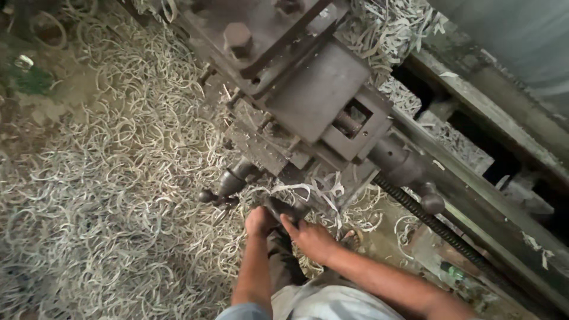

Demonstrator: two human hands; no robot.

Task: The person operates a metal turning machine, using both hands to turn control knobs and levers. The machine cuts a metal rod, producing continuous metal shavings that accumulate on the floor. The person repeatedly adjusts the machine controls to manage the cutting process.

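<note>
**Both hands on a lathe handle above a floor deep in metal curls**

The floor (pixel 89 195) is almost wholly covered with pale, curled metal shavings (pixel 118 237), piled thick on the left and thinner toward the lower right, where bare dirty ground shows. At the upper left a patch of brown earth with something green lies among the curls.

A heavy, dark, grimy lathe carriage (pixel 308 101) fills the middle, with a large bolt head (pixel 238 37) on top and more shavings heaped on and behind it. A long threaded screw (pixel 432 222) and a flat rail (pixel 492 201) run down to the right along the machine's bed. A rounded knob handle (pixel 232 181) sticks out at the carriage's lower left.

Just under the carriage sits a dark handle (pixel 284 208). The left hand (pixel 259 222) is curled into a fist beside it, touching it. The right hand (pixel 311 238) lies over the handle with fingers bent around it, gripping it. Both forearms rise from the bottom edge.
</note>
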